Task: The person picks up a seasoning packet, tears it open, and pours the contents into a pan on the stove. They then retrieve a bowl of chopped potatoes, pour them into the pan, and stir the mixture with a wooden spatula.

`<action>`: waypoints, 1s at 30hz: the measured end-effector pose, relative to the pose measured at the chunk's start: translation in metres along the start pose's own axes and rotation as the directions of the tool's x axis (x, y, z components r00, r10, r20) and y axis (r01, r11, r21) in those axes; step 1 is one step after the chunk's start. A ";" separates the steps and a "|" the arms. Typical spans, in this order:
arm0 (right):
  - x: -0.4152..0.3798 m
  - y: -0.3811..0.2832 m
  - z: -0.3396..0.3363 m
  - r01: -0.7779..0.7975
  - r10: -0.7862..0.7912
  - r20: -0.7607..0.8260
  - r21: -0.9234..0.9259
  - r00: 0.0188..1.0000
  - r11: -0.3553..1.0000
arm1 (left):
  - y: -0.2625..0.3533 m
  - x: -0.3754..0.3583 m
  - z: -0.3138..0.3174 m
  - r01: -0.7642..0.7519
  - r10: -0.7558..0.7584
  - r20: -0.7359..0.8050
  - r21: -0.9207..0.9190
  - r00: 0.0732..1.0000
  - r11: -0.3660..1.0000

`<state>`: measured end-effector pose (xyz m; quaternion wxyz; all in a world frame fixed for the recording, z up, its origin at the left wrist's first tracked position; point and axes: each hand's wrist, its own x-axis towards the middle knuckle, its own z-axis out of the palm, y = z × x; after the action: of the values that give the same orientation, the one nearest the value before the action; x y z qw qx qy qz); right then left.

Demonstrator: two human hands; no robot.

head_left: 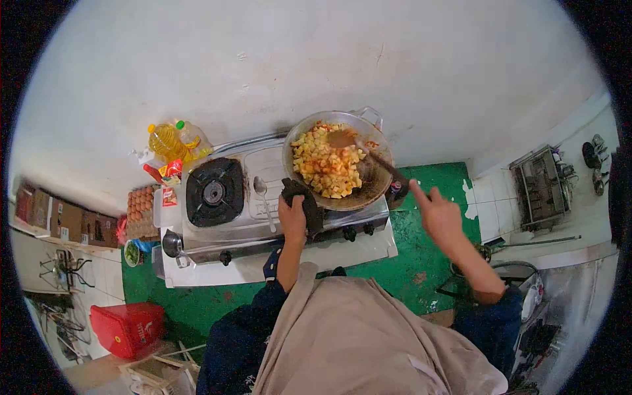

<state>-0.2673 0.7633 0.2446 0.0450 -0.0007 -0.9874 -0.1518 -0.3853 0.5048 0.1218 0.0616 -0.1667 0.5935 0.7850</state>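
Observation:
A large metal wok (pixel 376 187) on the right side of the stove (pixel 204 238) holds yellow diced pieces (pixel 329 178) with reddish sauce on them. My left hand (pixel 293 217) grips a dark cloth (pixel 308 209) against the wok's left rim. My right hand (pixel 436 214) is closed round the handle end of a spatula (pixel 382 161), to the right of the wok. The spatula's blade lies among the food near the wok's top. A metal spoon (pixel 262 191) rests on the stove top between the wok and the empty left burner (pixel 214 191).
Left of the stove are oil bottles (pixel 168 141), an egg tray (pixel 141 207), red packets (pixel 172 168) and a small metal pot (pixel 173 245). A red container (pixel 128 330) stands at lower left. A metal rack (pixel 541 186) is at the right.

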 end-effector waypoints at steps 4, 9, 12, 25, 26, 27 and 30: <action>0.051 0.026 -0.029 -0.055 0.062 0.052 -0.123 0.997 0.991 | -0.004 0.001 -0.002 -0.039 0.038 0.031 0.017 0.999 0.999; 0.114 0.041 -0.029 0.058 -0.033 0.200 -0.121 0.979 0.991 | -0.039 0.027 -0.010 -0.132 0.148 -0.055 0.228 0.987 0.965; 0.138 0.040 0.026 0.076 -0.080 0.155 0.030 0.985 0.997 | -0.046 0.040 -0.018 -0.129 0.122 0.054 0.157 0.991 0.979; 0.003 0.011 0.034 0.207 -0.209 -0.072 -0.034 0.975 0.978 | -0.018 0.020 -0.005 -0.112 0.122 -0.055 0.169 0.991 0.979; -0.002 0.013 0.024 0.189 -0.192 -0.065 -0.052 0.979 0.981 | -0.024 0.023 -0.007 -0.131 0.140 -0.040 0.166 0.989 0.977; 0.000 0.016 0.012 0.153 -0.156 -0.051 -0.070 0.986 0.986 | -0.017 0.018 -0.005 -0.103 0.107 -0.025 0.133 0.994 0.986; 0.031 0.029 -0.034 0.066 -0.066 0.002 -0.127 0.998 0.990 | -0.011 0.015 -0.006 -0.091 0.090 0.018 0.115 0.996 0.989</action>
<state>-0.2945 0.7806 0.2884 0.0410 0.0291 -0.9751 -0.2159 -0.3948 0.5006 0.1052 0.0391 -0.1308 0.6445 0.7523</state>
